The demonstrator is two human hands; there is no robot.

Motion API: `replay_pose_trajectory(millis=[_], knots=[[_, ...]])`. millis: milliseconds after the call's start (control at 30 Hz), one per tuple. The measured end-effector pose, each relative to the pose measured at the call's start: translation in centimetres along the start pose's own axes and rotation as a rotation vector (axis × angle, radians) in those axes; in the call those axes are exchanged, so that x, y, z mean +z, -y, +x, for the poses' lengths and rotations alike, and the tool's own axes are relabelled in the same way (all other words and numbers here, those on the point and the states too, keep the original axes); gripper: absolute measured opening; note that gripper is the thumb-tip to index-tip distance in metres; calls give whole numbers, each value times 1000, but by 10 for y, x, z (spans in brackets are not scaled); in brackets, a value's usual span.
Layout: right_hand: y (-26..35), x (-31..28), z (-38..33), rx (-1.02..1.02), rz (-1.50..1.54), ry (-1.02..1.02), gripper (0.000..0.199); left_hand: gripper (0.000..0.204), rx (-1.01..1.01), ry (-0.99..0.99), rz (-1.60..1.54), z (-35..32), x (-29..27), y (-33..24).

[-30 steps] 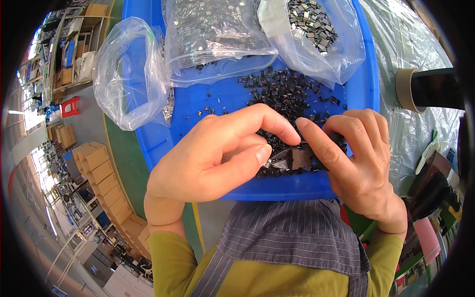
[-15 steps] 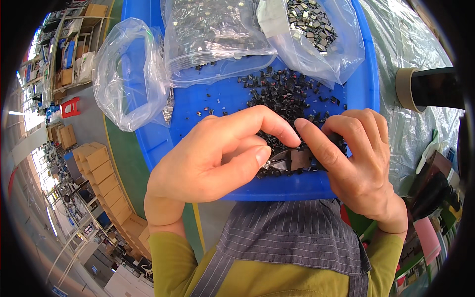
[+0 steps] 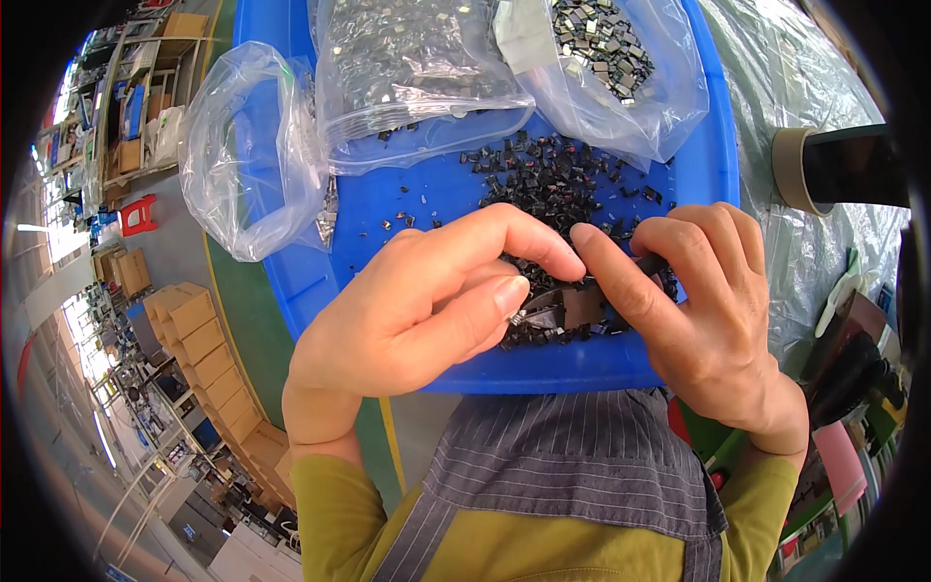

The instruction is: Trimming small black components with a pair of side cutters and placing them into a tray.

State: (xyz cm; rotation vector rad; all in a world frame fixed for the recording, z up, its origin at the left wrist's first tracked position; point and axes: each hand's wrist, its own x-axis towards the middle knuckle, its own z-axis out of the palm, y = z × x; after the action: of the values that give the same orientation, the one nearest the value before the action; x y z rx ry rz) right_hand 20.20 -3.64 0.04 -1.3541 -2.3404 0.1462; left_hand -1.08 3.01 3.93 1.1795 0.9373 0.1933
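Observation:
Both my hands meet over a pile of small black parts on a blue tray. My left hand is curled, its thumb and bent fingers closed by some small silvery bits; what they grip is mostly hidden. Under the fingers of my right hand lies a hand tool with a flat brownish-grey metal head and dark handles, its exact kind unclear. That hand wraps round it, with the index finger stretched toward my left index fingertip.
On the tray's far side lie a full clear zip bag and an opened bag of small metallic pieces. A crumpled clear bag hangs over the left rim. Right of the tray, a tape roll rests by plastic sheeting.
The hands keep nearly the same pose, my right index fingertip shifting slightly left. The metal tool head looks darker and a little turned. The tray sits slightly further left in view.

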Motion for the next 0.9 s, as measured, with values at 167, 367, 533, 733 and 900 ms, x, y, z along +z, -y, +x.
replay_pose_trajectory(millis=[167,367,533,733,900], knots=[[-1,-4,3,-16,-4,30,48,28,47,12,10,0,-1,4],[-1,-10,4,-4,-8,88,51,28,53,-17,40,1,0,4],[0,-10,4,22,-10,95,52,27,111,-78,-3,-1,7,2],[-1,-7,4,35,-52,23,52,26,163,-187,30,-2,11,4],[-3,-11,7,12,-26,85,51,25,182,-163,9,-1,10,5]])
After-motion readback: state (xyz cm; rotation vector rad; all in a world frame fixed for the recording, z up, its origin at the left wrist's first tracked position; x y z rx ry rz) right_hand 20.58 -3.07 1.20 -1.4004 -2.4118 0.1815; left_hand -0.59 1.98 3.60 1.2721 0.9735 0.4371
